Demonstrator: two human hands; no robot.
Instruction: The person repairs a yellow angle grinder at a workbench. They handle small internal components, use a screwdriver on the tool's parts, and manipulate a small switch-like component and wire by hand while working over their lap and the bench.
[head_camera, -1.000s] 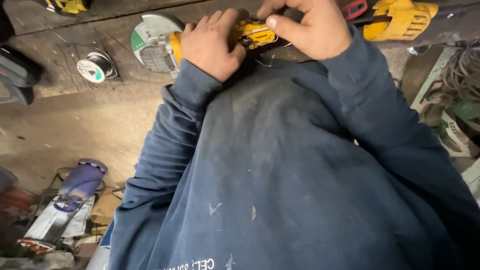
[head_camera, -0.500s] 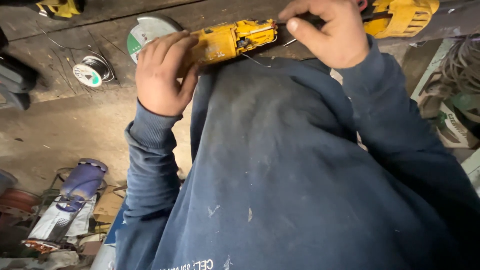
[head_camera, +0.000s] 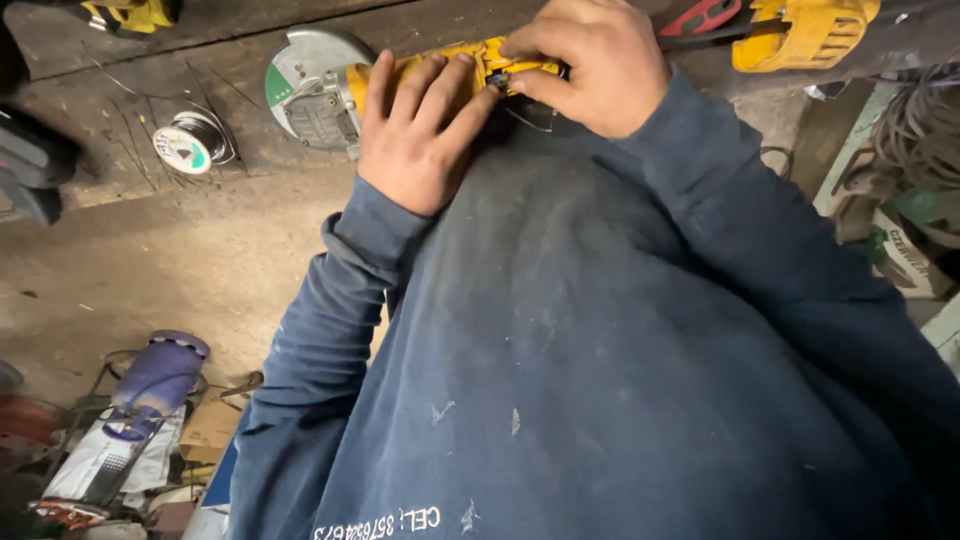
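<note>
Both hands are on the yellow grinder (head_camera: 440, 68) up at 12 o'clock on the bench (head_camera: 150, 190). Left hand (head_camera: 420, 135) wraps its body, right hand (head_camera: 590, 65) pinches its middle, wire spool (head_camera: 188, 145) off at 10.

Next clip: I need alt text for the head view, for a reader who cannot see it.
A person's two hands grip a yellow angle grinder on a dark workbench: left hand on its body, right hand at its rear. A small wire spool lies to the left, and another yellow tool at top right.

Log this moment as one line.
left hand: grips yellow angle grinder body | right hand: pinches its rear | bench: wire spool
</note>
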